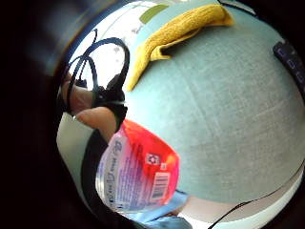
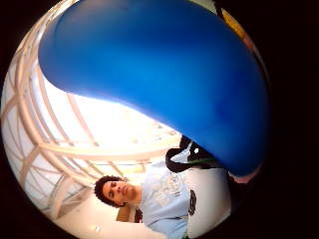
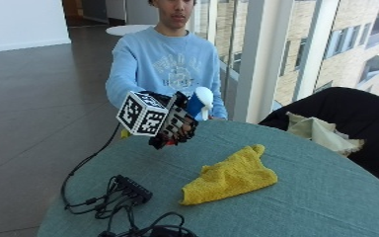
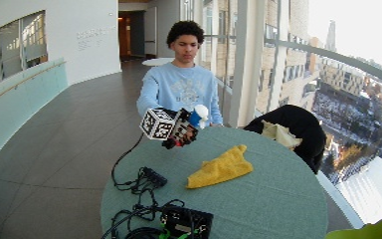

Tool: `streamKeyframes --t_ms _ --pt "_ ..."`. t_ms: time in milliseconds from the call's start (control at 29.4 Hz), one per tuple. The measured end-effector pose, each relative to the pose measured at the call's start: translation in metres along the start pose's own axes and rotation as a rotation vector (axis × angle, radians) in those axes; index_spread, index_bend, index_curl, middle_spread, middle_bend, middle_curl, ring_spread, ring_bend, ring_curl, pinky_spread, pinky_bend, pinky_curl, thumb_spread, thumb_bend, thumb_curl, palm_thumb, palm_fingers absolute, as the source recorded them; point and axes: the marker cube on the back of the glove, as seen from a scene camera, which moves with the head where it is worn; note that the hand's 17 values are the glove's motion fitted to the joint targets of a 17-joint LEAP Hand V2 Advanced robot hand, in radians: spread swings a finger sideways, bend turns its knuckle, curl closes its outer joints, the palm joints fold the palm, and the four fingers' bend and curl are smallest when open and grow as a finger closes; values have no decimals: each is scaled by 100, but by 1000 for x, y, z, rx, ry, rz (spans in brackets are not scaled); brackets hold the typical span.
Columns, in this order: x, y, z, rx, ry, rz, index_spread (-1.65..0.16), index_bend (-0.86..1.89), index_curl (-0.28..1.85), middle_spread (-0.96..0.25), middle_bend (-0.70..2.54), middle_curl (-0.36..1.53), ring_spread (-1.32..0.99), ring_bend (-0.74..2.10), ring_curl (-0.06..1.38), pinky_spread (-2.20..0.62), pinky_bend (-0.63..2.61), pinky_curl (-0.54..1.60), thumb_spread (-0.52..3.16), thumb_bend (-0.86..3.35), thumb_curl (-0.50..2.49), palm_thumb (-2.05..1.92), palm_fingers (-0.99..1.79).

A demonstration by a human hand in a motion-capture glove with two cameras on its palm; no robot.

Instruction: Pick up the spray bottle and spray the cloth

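Table (image 3: 321, 197) first, with the cloth (image 3: 231, 176) lying mid-top, then my right hand (image 3: 174, 127) grasping the bottle (image 3: 199, 102) aloft at the far left edge: pickup looks done, so I'd aim the nozzle clothward and squeeze.

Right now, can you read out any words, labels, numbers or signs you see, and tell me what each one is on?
Spray bottle label: print, a barcode and a recycling sign show, but the words are too blurred to read.
Sweatshirt: a chest print, too faint to read.
Wall in the wide outside view: lettering, too small to read.
Nothing else carries text.
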Motion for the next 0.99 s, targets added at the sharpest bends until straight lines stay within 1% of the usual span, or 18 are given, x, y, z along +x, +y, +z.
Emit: streamKeyframes --t_ms 374,986 --pt "0 -7 11 -42 19 18 -19 13 31 -9 38 48 -7 55 40 13 20 35 84 -3 56 86 113" --pt "0 -5 11 -73 40 35 -19 13 33 -8 39 50 -7 55 40 13 20 36 89 -2 57 85 114"
